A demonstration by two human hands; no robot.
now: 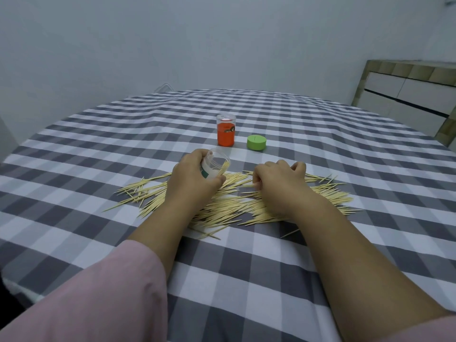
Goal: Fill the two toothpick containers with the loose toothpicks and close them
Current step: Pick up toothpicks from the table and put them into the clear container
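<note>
My left hand (192, 178) grips a clear plastic toothpick container (215, 166), tilted with its open mouth toward the right; a few toothpicks show inside. My right hand (276, 183) rests on the pile of loose toothpicks (234, 206) and pinches a few of them between thumb and fingers at its left side. The pile spreads across the checked tablecloth under both wrists. Farther back stands an orange toothpick container (225, 130), upright, with a clear top. A green lid (256, 142) lies to its right on the cloth.
A grey-and-white checked cloth covers the round table (320, 134). A white wall rises behind it. A cabinet with white drawers (404, 95) stands at the far right beyond the table edge.
</note>
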